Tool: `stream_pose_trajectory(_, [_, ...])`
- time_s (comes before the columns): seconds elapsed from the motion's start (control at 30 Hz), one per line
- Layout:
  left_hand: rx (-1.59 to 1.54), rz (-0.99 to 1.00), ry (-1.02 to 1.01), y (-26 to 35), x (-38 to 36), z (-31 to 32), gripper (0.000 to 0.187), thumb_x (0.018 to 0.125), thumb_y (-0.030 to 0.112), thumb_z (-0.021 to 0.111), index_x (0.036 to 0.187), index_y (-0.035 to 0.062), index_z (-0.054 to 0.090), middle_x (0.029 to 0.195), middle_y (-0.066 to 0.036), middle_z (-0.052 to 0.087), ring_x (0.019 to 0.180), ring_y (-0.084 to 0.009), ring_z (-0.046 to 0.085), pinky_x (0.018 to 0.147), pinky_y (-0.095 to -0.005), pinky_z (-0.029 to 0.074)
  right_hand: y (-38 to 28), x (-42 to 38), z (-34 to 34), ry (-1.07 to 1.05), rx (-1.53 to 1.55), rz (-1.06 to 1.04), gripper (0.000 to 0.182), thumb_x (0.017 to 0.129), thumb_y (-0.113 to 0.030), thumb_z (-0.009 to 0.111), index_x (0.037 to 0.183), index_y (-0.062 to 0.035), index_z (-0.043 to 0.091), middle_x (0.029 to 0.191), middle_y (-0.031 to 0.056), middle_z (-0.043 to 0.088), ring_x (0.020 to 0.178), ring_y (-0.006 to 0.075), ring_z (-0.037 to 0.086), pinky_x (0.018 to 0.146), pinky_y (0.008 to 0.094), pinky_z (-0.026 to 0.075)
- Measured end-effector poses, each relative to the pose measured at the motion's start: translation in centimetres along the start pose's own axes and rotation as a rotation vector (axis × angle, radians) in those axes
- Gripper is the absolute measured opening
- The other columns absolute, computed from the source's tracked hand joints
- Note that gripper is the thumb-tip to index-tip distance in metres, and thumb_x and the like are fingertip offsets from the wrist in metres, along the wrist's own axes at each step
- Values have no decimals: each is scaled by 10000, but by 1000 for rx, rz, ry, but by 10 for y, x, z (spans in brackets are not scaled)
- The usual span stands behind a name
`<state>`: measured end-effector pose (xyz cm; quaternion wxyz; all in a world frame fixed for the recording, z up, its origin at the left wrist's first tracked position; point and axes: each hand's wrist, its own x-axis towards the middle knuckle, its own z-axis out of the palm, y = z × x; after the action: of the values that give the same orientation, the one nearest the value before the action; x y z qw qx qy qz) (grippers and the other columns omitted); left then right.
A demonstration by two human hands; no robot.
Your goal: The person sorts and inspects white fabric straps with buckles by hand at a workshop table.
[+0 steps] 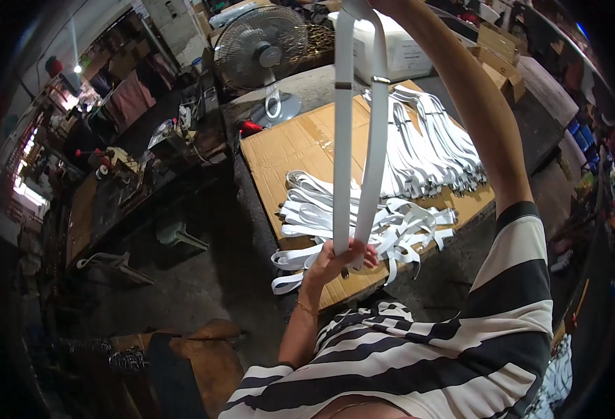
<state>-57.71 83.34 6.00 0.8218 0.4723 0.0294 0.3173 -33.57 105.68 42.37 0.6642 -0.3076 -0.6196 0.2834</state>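
Observation:
A long white belt hangs stretched upright in front of me, doubled into two strands, with a small metal loop on the right strand. My left hand is closed around its lower part, above the table's near edge. High up, my right hand grips the folded top of the belt; the frame's top edge cuts off part of this hand. Behind the belt, a neat row of white belts and a looser heap of white belts lie on flattened cardboard.
A fan stands at the table's back left, beside a white tub. Cardboard boxes sit at the back right. To the left are a cluttered workbench and a stool. More white strips lie at lower right.

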Motion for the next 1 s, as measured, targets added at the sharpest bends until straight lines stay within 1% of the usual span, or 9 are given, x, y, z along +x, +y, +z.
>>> stream_pose_trajectory(0.17, [20, -58, 123, 19, 11, -7, 487, 896, 72, 539, 1322, 23, 308, 1057, -225, 590, 947, -313, 630, 803, -410, 528, 127, 32, -62, -65, 72, 132, 232, 947, -192, 477, 1030, -8, 591, 926, 71, 643, 829, 134, 630, 715, 266, 543])
stream_pose_trajectory(0.27, [-42, -147, 221, 29, 21, -15, 433, 888, 87, 554, 1273, -27, 393, 1073, -208, 601, 989, -296, 616, 847, -390, 502, 176, 29, -57, 15, 0, 338, 295, 977, -205, 389, 1057, -13, 598, 924, 58, 653, 824, 148, 626, 749, 278, 511])
stream_pose_trajectory(0.33, [35, -291, 223, 20, 24, -41, 363, 892, 139, 569, 1182, -64, 487, 1043, -179, 625, 982, -265, 621, 868, -375, 493, 240, 29, -70, 83, 103, 419, 231, 937, -165, 458, 1052, -37, 613, 908, 40, 672, 804, 134, 610, 720, 290, 499])
stream_pose_trajectory(0.37, [42, -330, 357, 18, 30, -41, 284, 885, 167, 572, 1019, -84, 574, 997, -173, 634, 950, -262, 631, 855, -386, 511, 254, 20, -69, 150, 135, 470, 197, 919, -125, 484, 1020, -15, 612, 897, 61, 672, 724, 119, 591, 631, 268, 476])
stream_pose_trajectory(0.47, [-48, -432, 440, 1, 40, -70, 373, 884, 211, 603, 1088, -94, 534, 1016, -194, 626, 949, -268, 634, 849, -359, 520, 352, 9, -96, 59, 204, 528, 103, 870, -40, 539, 884, 43, 597, 865, 142, 665, 468, 71, 458, 393, 234, 321])
stream_pose_trajectory(0.5, [-47, -465, 465, -5, 42, -82, 400, 882, 224, 610, 1102, -99, 523, 1024, -206, 621, 957, -272, 633, 841, -350, 525, 384, 3, -93, 169, 188, 556, 123, 862, -57, 552, 805, 49, 578, 847, 176, 663, 376, 52, 330, 339, 248, 232])
stream_pose_trajectory(0.77, [-129, -603, 527, -13, 89, -151, 454, 886, 259, 609, 1166, -80, 497, 1111, -209, 598, 1044, -293, 603, 897, -355, 484, 589, -36, -118, 364, 118, 1065, 115, 858, -118, 595, 767, -67, 644, 684, 17, 618, 552, 121, 514, 519, 318, 408])
stream_pose_trajectory(0.9, [-175, -617, 569, -18, 125, -187, 438, 893, 234, 591, 1173, -87, 484, 1088, -228, 599, 1014, -317, 613, 890, -377, 494, 645, -24, -131, 389, 37, 1025, 106, 880, -113, 560, 960, -50, 588, 769, 28, 629, 570, 127, 517, 547, 331, 411])
stream_pose_trajectory(1.0, [-201, -601, 608, -25, 152, -220, 421, 912, 204, 559, 1190, -98, 465, 1086, -233, 593, 996, -306, 620, 863, -370, 518, 668, -7, -138, 421, 52, 991, 92, 880, -104, 547, 943, -62, 599, 747, 33, 623, 545, 126, 495, 488, 306, 371])
